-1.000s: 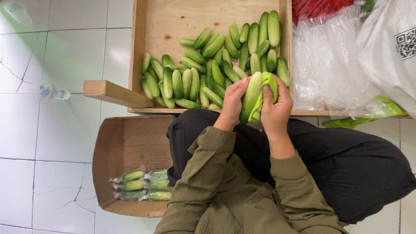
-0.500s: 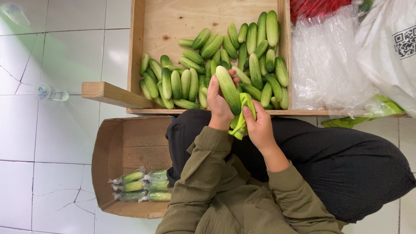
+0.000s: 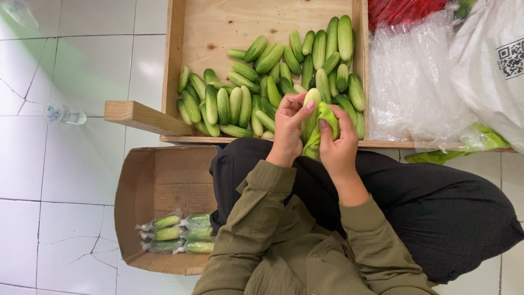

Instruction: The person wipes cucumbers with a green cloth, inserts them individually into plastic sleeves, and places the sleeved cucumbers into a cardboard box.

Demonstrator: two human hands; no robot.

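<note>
Cucumber [image 3: 311, 106] gripped in left hand [image 3: 287, 128]; right hand [image 3: 337, 145] pinches green cloth [image 3: 326, 116] against it, above wooden crate [image 3: 172, 65] near edge.

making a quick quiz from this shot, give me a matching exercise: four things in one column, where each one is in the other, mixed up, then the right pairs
Things:
1. pale cucumber
2. green cloth
3. wrapped cucumbers
4. plastic bottle

Places:
A. lying on the white tiled floor
B. inside the cardboard box
C. pressed by the right hand against the cucumber
D. gripped in the left hand over the wooden tray

Pairs: 1-D, 2-C, 3-B, 4-A
</note>
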